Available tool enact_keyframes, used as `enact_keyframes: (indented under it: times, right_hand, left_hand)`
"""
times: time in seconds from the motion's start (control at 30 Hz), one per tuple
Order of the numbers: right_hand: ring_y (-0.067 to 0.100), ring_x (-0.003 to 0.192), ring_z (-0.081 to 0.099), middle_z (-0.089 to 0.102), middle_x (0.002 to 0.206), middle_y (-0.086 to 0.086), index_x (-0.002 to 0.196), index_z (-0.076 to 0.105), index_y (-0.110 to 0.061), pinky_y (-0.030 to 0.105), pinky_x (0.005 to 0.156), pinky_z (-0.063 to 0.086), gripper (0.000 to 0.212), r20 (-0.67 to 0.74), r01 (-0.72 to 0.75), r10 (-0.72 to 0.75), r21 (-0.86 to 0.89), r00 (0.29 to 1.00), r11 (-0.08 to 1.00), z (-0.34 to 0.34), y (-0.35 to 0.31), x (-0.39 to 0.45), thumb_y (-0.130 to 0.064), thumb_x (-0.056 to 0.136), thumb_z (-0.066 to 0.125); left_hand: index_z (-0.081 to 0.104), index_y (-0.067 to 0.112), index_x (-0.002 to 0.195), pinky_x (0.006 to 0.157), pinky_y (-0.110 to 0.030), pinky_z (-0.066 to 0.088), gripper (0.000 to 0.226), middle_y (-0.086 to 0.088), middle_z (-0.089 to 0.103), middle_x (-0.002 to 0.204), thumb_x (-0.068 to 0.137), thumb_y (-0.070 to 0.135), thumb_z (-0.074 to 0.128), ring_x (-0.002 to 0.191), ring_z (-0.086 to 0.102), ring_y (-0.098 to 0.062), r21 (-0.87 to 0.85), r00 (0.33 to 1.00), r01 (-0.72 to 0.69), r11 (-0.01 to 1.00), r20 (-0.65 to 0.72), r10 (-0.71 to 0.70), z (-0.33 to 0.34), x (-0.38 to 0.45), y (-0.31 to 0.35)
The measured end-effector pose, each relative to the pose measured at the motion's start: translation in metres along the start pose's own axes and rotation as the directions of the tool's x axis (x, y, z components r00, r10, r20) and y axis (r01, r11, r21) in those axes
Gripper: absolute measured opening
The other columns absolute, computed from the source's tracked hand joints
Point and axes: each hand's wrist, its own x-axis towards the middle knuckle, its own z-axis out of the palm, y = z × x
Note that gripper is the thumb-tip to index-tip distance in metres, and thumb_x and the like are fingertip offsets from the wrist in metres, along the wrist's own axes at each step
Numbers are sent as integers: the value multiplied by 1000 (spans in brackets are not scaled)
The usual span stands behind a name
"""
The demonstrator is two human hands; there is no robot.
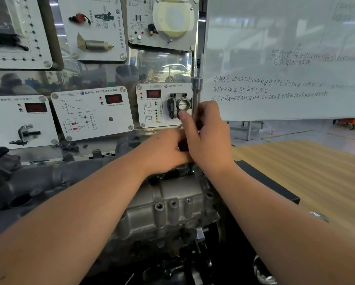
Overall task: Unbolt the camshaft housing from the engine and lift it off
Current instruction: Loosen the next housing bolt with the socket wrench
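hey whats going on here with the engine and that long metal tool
A person is working on bolts at the top of a grey engine. The right hand grips the shaft of a long socket wrench that stands upright, while the left hand holds near its lower end, hiding the tip. The metal housing is still sitting on the engine, not lifted off. A whiteboard stands behind.

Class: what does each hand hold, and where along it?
The right hand grips the upright chrome socket extension bar at mid-shaft; the left hand's hold cannot be told.
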Motion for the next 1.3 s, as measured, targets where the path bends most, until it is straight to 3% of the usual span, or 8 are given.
enact_keyframes:
  times: [0.23, 0.4, 0.67, 0.73, 0.87, 0.97, 1.17, 1.3]
  right_hand:
    - [26, 73, 64, 70, 78, 10, 93, 62, -4, 46, 66, 51, 47, 23, 29, -28, -17, 999, 999, -1, -5, -2, -43, 102, 37]
    - [9, 84, 64, 59, 83, -22, 105, 53, -25, 25, 70, 52, 22, 9, 18, -18, 4, 1000, 1000, 0, -2, -1, -43, 96, 61]
    - [21, 71, 64, 69, 78, 6, 97, 60, -9, 46, 65, 52, 34, -12, 22, -22, -25, 1000, 999, 0, -1, -2, -39, 101, 43]
    - [16, 69, 61, 68, 76, 2, 98, 59, -11, 43, 65, 50, 35, -8, 20, -20, -7, 1000, 1000, 1, -1, -1, -40, 100, 41]
    - [3, 78, 60, 59, 73, -17, 100, 47, -28, 16, 56, 43, 23, -29, -2, 2, -12, 1000, 1000, 1, 1, 1, -48, 95, 58]
    - [2, 79, 59, 58, 68, -13, 90, 50, -23, 19, 55, 43, 21, -45, 0, 0, -12, 999, 1000, 1, 2, 0, -42, 99, 56]
    - [17, 72, 63, 69, 79, 3, 93, 60, -13, 42, 67, 49, 36, -23, -13, 13, -3, 1000, 1000, 1, -1, 0, -39, 102, 36]
    - [-1, 79, 61, 63, 80, -14, 104, 52, -25, 20, 63, 48, 19, -20, -5, 6, 27, 1000, 1000, 1, 2, 1, -44, 100, 52]
  left_hand:
    - [61, 62, 74, 48, -9, 40, 56, 23, 67, 61, 93, 9, 57, 50, 62, 1, -44, 1000, 18, 999, -4, -18, -3, -3, 4]
    - [54, 40, 72, 47, -7, 40, 38, 28, 61, 53, 90, 7, 62, 49, 59, 7, 12, 999, 30, 999, -43, -30, -2, -2, 4]
    - [61, 36, 83, 50, -12, 43, 30, 22, 68, 65, 91, 7, 60, 54, 63, 0, -46, 999, 44, 998, 0, -44, -1, 0, 1]
    - [57, 36, 77, 46, -9, 38, 33, 24, 64, 57, 90, 6, 60, 48, 59, 4, -31, 999, 35, 999, -11, -35, -1, -1, 3]
    - [54, 39, 76, 48, -8, 39, 32, 27, 63, 62, 88, 11, 63, 52, 57, 7, 17, 1000, 7, 1000, -29, -7, 1, 1, 4]
    - [58, 42, 84, 52, -10, 42, 31, 25, 68, 78, 87, 11, 64, 59, 61, 5, -23, 1000, 10, 1000, -25, -10, 1, 2, 2]
    - [60, 40, 81, 56, -16, 48, 35, 16, 70, 69, 90, 6, 61, 58, 64, 0, -61, 1000, 21, 998, -17, -22, 0, 1, 1]
    - [55, 41, 78, 54, -11, 42, 32, 28, 64, 68, 91, 13, 63, 59, 59, 4, -7, 1000, 5, 1000, -16, -5, 1, 3, 3]
